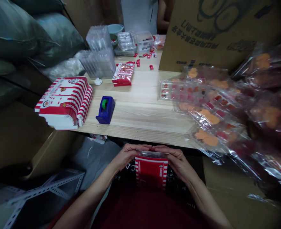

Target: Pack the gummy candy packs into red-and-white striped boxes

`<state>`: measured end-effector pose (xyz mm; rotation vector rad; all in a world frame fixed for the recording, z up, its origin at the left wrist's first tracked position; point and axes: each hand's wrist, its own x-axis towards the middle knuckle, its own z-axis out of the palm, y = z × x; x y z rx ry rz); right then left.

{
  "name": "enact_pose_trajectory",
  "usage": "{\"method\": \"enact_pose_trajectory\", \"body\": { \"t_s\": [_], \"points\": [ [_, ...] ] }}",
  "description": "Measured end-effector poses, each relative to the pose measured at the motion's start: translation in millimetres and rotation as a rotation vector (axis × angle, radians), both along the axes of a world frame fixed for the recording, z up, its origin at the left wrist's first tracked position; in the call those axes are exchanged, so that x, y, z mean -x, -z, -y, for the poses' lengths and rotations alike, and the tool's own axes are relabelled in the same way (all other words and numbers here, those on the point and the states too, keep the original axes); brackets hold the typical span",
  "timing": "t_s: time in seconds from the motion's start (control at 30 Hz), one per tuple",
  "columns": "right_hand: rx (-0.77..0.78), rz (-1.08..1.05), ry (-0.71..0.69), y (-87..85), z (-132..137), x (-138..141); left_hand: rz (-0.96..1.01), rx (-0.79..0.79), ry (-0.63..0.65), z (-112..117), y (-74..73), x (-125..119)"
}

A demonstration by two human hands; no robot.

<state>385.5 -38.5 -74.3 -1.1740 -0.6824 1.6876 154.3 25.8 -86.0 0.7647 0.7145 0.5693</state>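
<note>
A pale wood table (140,109) spans the middle, with striped cards (56,98) stacked on its left beside a blue tape dispenser (105,111) and bagged goods (207,116) spread over its right. Sacks (16,31) bulge at far left. A carton (202,38) hides the far right; another person's arm (162,14) beyond is cut off. The packet (151,170) is just off the table's near edge, red with striped sides and clear far end, its near end dim. The left hand (126,156) and right hand (178,160) have their fingers clamped on its far corners.
</note>
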Motion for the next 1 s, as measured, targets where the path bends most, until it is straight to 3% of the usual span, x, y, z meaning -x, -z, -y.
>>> {"method": "enact_pose_trajectory", "body": {
  "t_s": [0.13, 0.3, 0.57, 0.77, 1.0],
  "points": [
    [-0.082, 0.070, -0.168, -0.1, 0.9, -10.9, 0.060, -0.020, -0.001, -2.0, 7.1, 2.2],
    [-0.083, 0.026, -0.196, -2.8, 6.7, -18.8, 0.087, -0.041, 0.016, 7.4, 6.5, 4.9],
    [-0.162, 0.142, -0.288, -12.0, 4.2, -28.3, -0.113, -0.354, 0.119, -2.5, -10.6, 10.4],
    [-0.220, 0.343, -0.311, -14.9, -3.8, -22.4, -0.110, -0.383, 0.269, -16.6, -22.3, 17.6],
    [-0.205, 0.412, -0.364, -9.7, -11.5, -28.9, -0.248, -0.476, 0.331, -27.3, -11.5, 14.0]
  ]
}}
